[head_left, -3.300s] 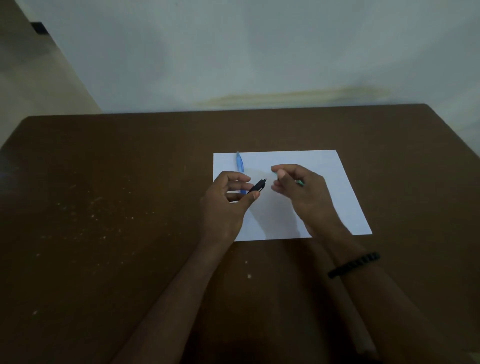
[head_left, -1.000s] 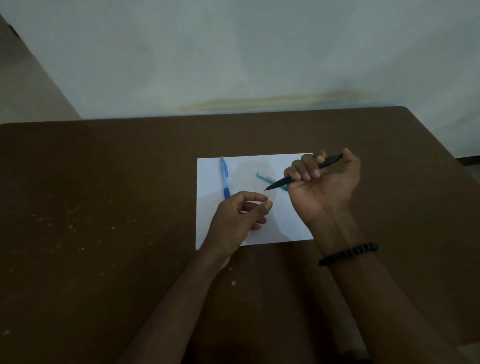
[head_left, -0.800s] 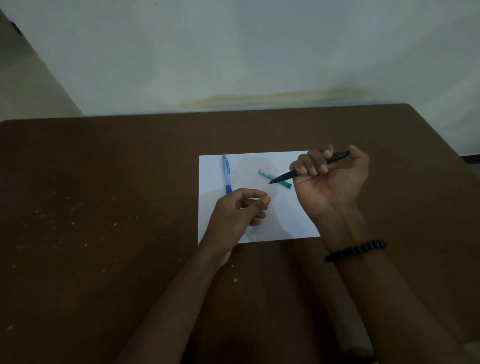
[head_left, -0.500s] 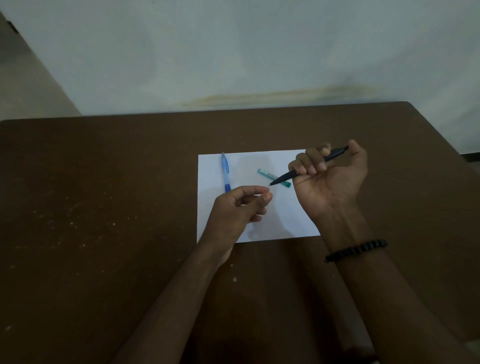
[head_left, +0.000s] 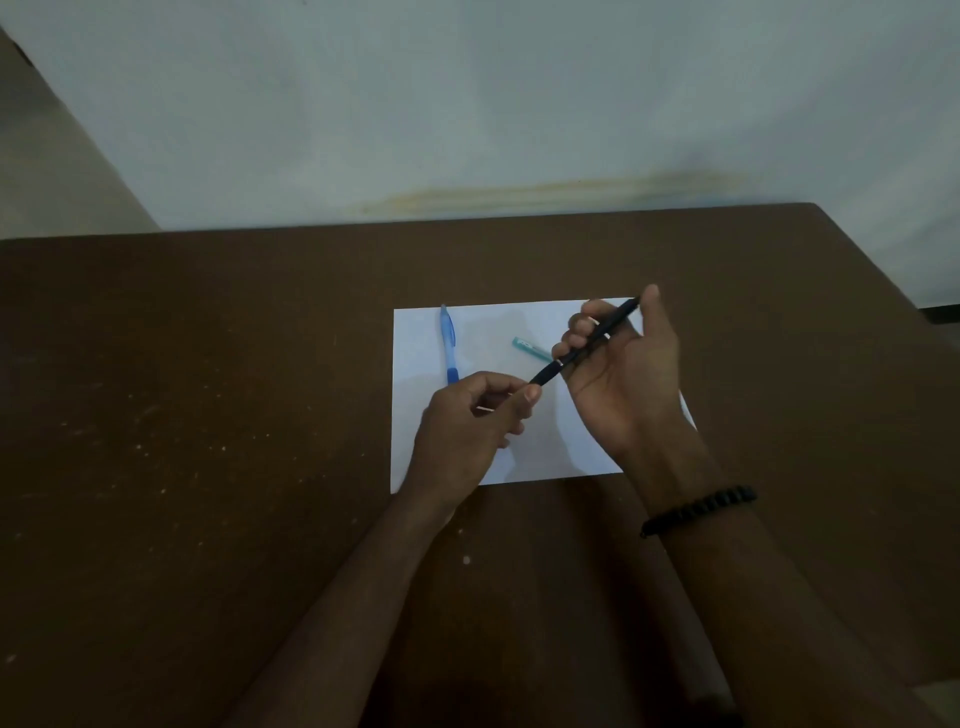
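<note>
A white sheet of paper lies on the brown table. My right hand, palm up above the sheet, grips a black pen that slants down to the left. My left hand has its fingers curled, thumb and forefinger pinched at the pen's lower tip; whether it holds a small part there is too small to tell. A blue pen lies on the sheet's left side. Partly hidden behind the right fingers, a short teal piece rests on the paper.
A pale wall rises behind the table's far edge. The table's right corner is in view. A black bead bracelet circles my right wrist. Small pale specks dot the tabletop at left.
The left hand has risen toward the black pen, and its thumb and forefinger now meet the pen's tip. The right hand keeps its grip and has tilted slightly.
</note>
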